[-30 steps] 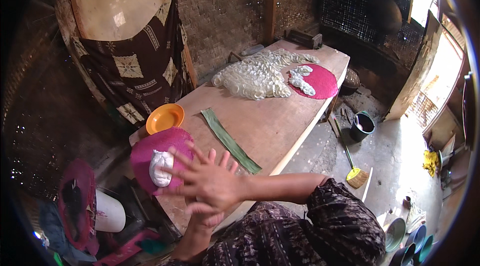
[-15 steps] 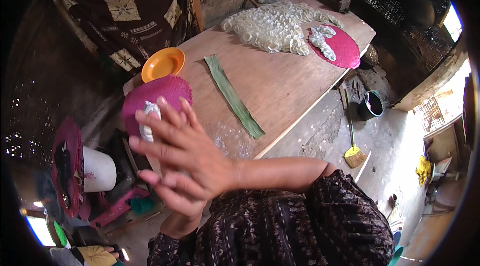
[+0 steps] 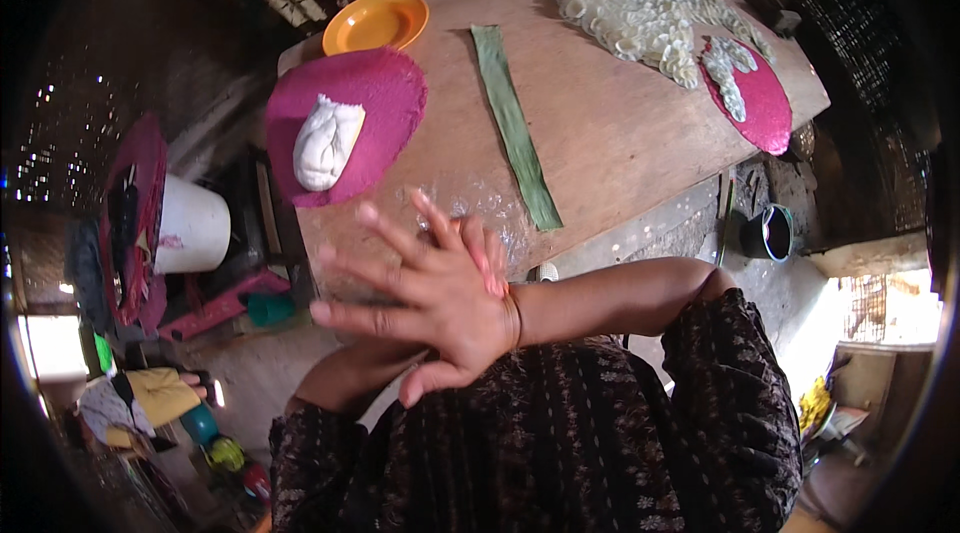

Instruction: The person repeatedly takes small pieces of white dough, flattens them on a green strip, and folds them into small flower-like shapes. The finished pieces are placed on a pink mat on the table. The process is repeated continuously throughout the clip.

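Note:
My right hand (image 3: 430,293) reaches in from the right, its fingers spread, nothing in it. Partly hidden behind it, my left hand (image 3: 481,251) curls its fingers over the right hand's edge near the wrist. The two hands touch in front of the table's near edge. Just beyond them a white lump of dough (image 3: 328,145) rests on a round pink mat (image 3: 395,123). A long green leaf strip (image 3: 515,128) lies flat on the wooden table (image 3: 600,123), to the right of the mat.
An orange plate (image 3: 376,23) sits behind the mat. Many thin white coils (image 3: 625,18) cover the far right, beside another pink mat (image 3: 765,108) bearing a few. A white bucket (image 3: 190,228) stands left of the table, a dark bucket (image 3: 768,233) on the floor at right.
The view has shifted, so the whole dough lump now shows. My right hand has slid across my left; the left fingers now curl round its edge.

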`<state>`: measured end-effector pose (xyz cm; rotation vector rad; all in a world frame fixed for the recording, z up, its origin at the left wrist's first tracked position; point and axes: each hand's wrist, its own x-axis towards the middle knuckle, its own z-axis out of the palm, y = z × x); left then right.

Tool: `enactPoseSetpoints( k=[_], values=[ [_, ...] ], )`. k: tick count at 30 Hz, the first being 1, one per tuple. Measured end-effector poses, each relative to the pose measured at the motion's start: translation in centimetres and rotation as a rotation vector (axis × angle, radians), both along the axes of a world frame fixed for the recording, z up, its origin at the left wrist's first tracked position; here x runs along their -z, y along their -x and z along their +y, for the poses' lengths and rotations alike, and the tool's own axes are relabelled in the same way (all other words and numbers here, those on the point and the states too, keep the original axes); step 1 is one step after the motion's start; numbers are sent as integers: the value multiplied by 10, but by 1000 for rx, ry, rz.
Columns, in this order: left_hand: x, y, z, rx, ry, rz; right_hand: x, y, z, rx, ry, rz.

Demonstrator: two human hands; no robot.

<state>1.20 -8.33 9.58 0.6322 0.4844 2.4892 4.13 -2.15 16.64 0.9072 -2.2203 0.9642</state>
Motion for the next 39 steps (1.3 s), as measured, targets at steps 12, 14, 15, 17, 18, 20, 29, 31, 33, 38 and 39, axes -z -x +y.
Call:
enactPoseSetpoints(
  k=[12, 14, 15, 17, 18, 20, 29, 31, 33, 38, 39],
  values=[
    [49, 110, 24, 668, 234, -264, 41, 88, 44, -31, 833, -499],
    [59, 136, 5, 642, 215, -314, 64, 101, 71, -290, 1333, -884],
    [62, 148, -3, 582, 242, -367, 77, 101, 89, -51, 960, -944],
    [66, 166, -15, 345, 462, -332, 107, 86, 114, 321, 24, -790],
    [66, 174, -18, 303, 456, -306, 122, 72, 116, 539, -555, -640],
    [66, 187, -16, 307, 378, -214, 141, 57, 117, 486, -569, -441],
    [94, 195, 49, 381, 122, -319, 51, 70, 138, -94, 877, -964],
    [93, 168, 64, 363, 172, -278, 40, 84, 149, -77, 910, -914],
    [79, 150, 81, 349, 311, -244, 45, 99, 146, 169, 752, -972],
    [44, 121, 93, 339, 326, -498, 65, 95, 149, 444, 382, -882],
    [44, 120, 96, 289, 351, -475, 63, 90, 152, 398, 351, -796]
  ],
)
